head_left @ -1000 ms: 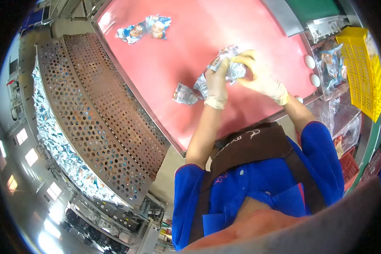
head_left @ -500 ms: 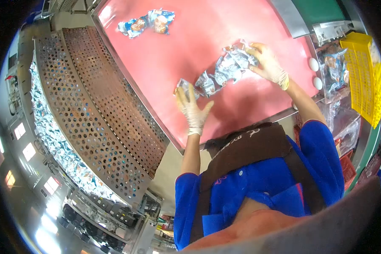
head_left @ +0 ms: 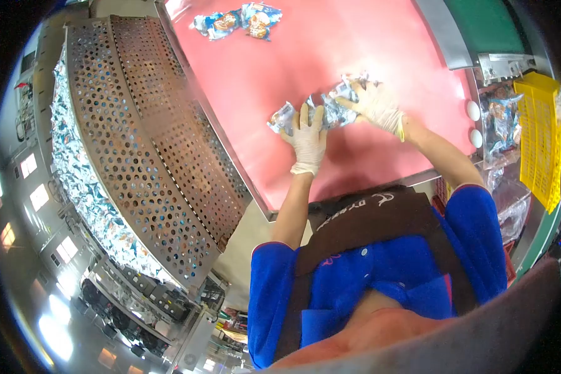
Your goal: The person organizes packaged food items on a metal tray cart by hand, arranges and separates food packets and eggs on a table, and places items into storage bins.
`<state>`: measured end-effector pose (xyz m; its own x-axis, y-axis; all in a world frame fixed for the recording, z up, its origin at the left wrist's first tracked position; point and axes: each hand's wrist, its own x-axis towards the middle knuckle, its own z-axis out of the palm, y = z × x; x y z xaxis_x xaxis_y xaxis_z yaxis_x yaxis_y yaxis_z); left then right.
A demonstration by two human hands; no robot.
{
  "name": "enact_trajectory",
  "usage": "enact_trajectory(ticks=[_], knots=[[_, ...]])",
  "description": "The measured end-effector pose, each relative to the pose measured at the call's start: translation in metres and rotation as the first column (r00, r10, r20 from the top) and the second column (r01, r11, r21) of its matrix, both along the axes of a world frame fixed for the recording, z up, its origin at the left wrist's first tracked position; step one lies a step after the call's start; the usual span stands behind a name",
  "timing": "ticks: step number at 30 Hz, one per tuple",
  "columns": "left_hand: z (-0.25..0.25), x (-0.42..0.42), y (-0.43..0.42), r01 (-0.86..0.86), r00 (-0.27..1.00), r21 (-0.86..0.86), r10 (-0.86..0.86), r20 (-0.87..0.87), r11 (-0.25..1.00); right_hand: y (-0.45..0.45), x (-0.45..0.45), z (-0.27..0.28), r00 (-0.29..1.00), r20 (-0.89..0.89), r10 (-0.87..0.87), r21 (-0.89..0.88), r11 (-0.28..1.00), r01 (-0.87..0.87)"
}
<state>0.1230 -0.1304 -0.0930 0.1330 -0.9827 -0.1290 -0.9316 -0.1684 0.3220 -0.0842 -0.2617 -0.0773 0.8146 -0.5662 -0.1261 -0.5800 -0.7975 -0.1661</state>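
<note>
Several silver-blue packets (head_left: 336,113) lie in a row on the pink tabletop (head_left: 255,75). My left hand (head_left: 306,138), in a pale glove, rests over the left part of the row with its fingers spread. The leftmost packet (head_left: 282,118) lies beside its fingertips. At the row's right end, my gloved right hand (head_left: 377,107) lies on the packets, fingers apart, hiding part of them. Two more blue packets, one on the left (head_left: 224,25) and one on the right (head_left: 260,20), touch each other near the table's far edge.
On the left, a perforated metal guard (head_left: 149,143) stands beside a long mass of blue-white packets (head_left: 84,181). A yellow crate (head_left: 539,143) is at the right, next to a clear bag of packets (head_left: 502,121). Two white round objects (head_left: 474,111) sit at the table's right edge.
Both hands have shifted along the row; my left hand has moved right from the leftmost packet. The row now looks closer together. The whole view has shifted slightly.
</note>
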Motion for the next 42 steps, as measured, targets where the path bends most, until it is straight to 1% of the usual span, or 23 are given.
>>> enact_trajectory(ticks=[1,2,5,8,11,12,15,16,19,21,23,25,27,29,30,32,34,35,37,38,39,41,42], knots=[[-0.001,0.004,0.006,-0.005,1.0,-0.003,0.005,-0.008,1.0,0.004,0.004,-0.004,1.0,-0.003,-0.022,0.047,0.999,0.022],[-0.002,0.008,0.009,-0.006,1.0,-0.013,0.006,-0.016,1.0,0.007,0.005,-0.007,0.994,0.105,0.028,-0.007,1.0,-0.027],[0.008,0.009,0.019,-0.071,0.997,0.035,0.07,0.03,0.997,0.015,0.016,-0.016,0.986,0.147,0.084,-0.045,0.996,-0.078],[0.021,0.002,0.007,-0.051,0.996,0.012,0.05,0.077,0.999,0.009,0.02,0.002,0.995,0.06,0.086,0.019,0.996,-0.087],[0.03,0.006,-0.007,-0.011,0.993,0.1,-0.001,0.119,0.995,0.002,0.026,0.002,0.995,-0.038,0.088,0.133,0.988,-0.082],[0.02,0.012,-0.006,0.04,0.992,0.034,-0.044,0.12,0.999,0.0,0.028,0.016,0.993,-0.076,0.092,0.103,0.991,-0.084],[0.015,0.016,-0.005,0.059,0.985,0.024,-0.062,0.161,0.998,-0.005,0.029,0.001,0.989,0.016,0.147,0.067,0.987,-0.148],[0.01,0.021,-0.004,0.082,0.99,-0.033,-0.078,0.119,0.996,-0.005,0.03,-0.002,0.987,0.033,0.156,0.1,0.982,-0.159],[0.009,0.025,-0.003,0.071,0.996,-0.013,-0.071,0.055,0.997,-0.009,0.024,0.004,0.939,0.263,0.223,0.082,0.964,-0.252],[0.036,0.019,0.004,0.068,0.99,-0.051,-0.061,0.129,0.996,0.0,0.022,0.03,0.952,0.276,0.133,0.208,0.959,-0.194],[0.056,0.017,0.025,0.031,0.995,-0.07,-0.024,0.094,0.997,0.015,0.015,0.05,0.944,0.296,0.146,0.26,0.939,-0.227],[0.073,0.02,0.057,0.025,0.999,-0.144,-0.021,0.03,0.989,0.038,0.016,0.079,0.966,0.217,0.138,0.291,0.936,-0.199],[0.101,0.021,0.098,-0.043,0.999,-0.137,0.047,0.022,0.99,0.066,0.023,0.091,0.931,0.309,0.196,0.248,0.928,-0.277],[0.122,0.024,0.144,-0.102,0.995,-0.117,0.102,0.001,0.988,0.094,0.039,0.115,0.91,0.304,0.283,0.276,0.888,-0.369],[0.139,0.026,0.169,-0.159,0.987,-0.115,0.158,-0.013,0.981,0.109,0.051,0.127,0.9,0.296,0.32,0.292,0.867,-0.404],[0.177,0.028,0.225,-0.258,0.966,-0.107,0.253,-0.051,0.96,0.145,0.079,0.144,0.848,0.313,0.427,0.231,0.832,-0.504],[0.2,0.029,0.283,-0.4,0.916,-0.092,0.401,-0.015,0.912,0.186,0.107,0.159,0.771,0.36,0.524,0.158,0.781,-0.604],[0.208,0.03,0.313,-0.464,0.885,-0.087,0.466,0.006,0.882,0.207,0.125,0.173,0.736,0.34,0.585,0.179,0.728,-0.661],[0.213,0.032,0.378,-0.578,0.808,-0.164,0.589,0.02,0.799,0.25,0.162,0.203,0.655,0.302,0.693,0.222,0.617,-0.755],[0.214,0.032,0.409,-0.626,0.766,-0.201,0.642,0.022,0.753,0.276,0.18,0.204,0.605,0.36,0.71,0.209,0.57,-0.794],[0.216,0.031,0.437,-0.684,0.712,-0.232,0.702,-0.005,0.692,0.302,0.195,0.214,0.487,0.421,0.765,0.092,0.498,-0.862],[0.225,0.034,0.496,-0.774,0.603,-0.283,0.795,-0.06,0.566,0.355,0.232,0.248,0.233,0.497,0.836,-0.156,0.35,-0.924],[0.218,0.038,0.529,-0.759,0.586,-0.378,0.809,-0.042,0.53,0.382,0.252,0.259,0.141,0.492,0.859,-0.201,0.27,-0.942]])
